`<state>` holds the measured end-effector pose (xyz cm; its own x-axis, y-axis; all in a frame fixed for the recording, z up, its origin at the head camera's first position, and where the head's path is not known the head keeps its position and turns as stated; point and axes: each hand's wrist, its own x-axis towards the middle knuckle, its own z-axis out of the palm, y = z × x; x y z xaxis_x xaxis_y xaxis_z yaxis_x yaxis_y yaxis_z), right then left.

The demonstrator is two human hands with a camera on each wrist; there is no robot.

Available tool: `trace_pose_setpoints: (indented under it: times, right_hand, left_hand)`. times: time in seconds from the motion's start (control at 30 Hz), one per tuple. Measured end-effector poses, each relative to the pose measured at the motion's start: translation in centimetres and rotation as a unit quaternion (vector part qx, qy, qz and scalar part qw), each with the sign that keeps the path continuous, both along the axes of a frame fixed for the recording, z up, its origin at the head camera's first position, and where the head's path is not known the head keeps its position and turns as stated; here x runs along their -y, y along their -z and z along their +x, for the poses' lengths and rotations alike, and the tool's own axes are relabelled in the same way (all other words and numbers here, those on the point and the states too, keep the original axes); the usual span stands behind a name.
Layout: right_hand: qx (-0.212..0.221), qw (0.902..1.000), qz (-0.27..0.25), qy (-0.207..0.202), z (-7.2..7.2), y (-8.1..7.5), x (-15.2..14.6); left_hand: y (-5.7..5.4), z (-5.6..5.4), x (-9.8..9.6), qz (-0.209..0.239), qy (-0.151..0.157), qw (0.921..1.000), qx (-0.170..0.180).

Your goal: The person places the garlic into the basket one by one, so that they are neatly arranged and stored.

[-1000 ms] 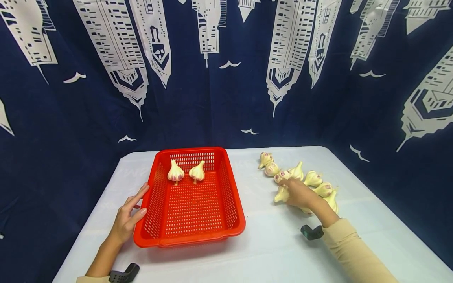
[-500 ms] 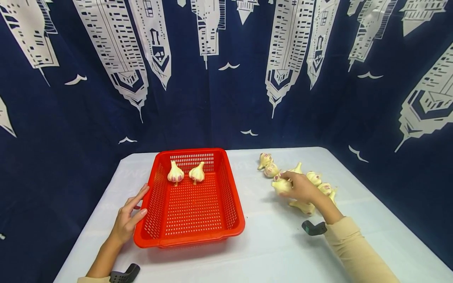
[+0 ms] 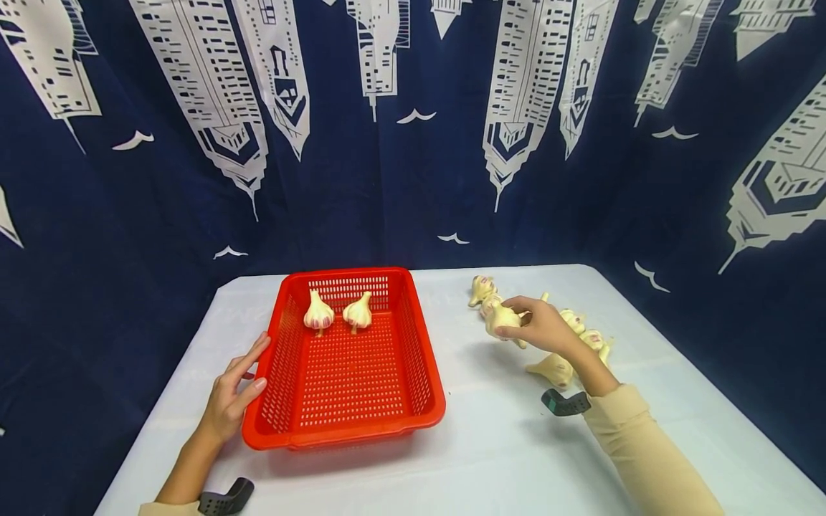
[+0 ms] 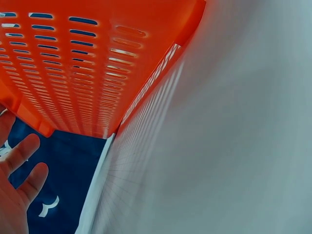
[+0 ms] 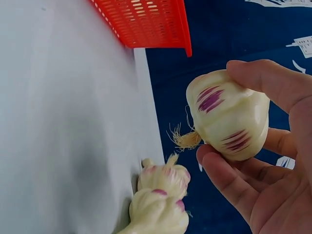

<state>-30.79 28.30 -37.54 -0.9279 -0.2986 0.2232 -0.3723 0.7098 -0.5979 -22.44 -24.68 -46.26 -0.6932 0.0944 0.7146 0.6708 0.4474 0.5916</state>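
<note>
My right hand [image 3: 542, 328] grips a garlic bulb [image 5: 229, 114] between thumb and fingers, raised above the table; its roots and purple streaks show in the right wrist view. Other garlic bulbs [image 3: 556, 370] lie behind and beneath that hand, some partly hidden by it. My left hand [image 3: 229, 401] rests with extended fingers against the left rim of a red plastic basket [image 3: 351, 434]. Two garlic bulbs, one on the left [image 3: 319, 312] and one on the right [image 3: 358, 312], stand side by side at the basket's far end. In the left wrist view, the left fingers [image 4: 33, 183] are spread beside the slotted basket wall.
A white-covered table [image 3: 477, 444] carries everything. Behind it hangs a dark blue cloth [image 3: 400, 186] with white building prints. A dark wrist device [image 3: 226, 498] sits on the left wrist, another [image 3: 564, 403] on the right.
My right hand has lifted one garlic bulb out of the group on the right and moved it slightly left and up. The left hand and basket stay in place.
</note>
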Motion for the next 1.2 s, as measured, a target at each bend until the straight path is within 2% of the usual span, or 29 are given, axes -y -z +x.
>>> trace_pose_setpoints:
  times: [0.27, 0.7, 0.97, 1.2]
  right_hand:
    - [-0.004, 1.0, 0.002, 0.007, -0.2, -0.5, 1.1]
    - [0.001, 0.9997, -0.026, 0.0, -0.9, -1.3, 3.5]
    - [-0.01, 0.9976, -0.058, -0.037, -1.2, -2.2, 5.2]
    - [0.006, 0.9955, -0.082, -0.047, -1.4, -3.2, 6.8]
  left_hand:
    - [-0.1, 0.0, 0.0, 0.002, 0.004, 1.0, -0.007]
    - [0.0, -0.2, 0.1, 0.003, 0.008, 0.9999, -0.011]
    - [0.0, -0.2, 0.1, 0.002, 0.007, 0.9999, -0.01]
    - [-0.2, -0.2, 0.1, 0.0, 0.005, 1.0, -0.004]
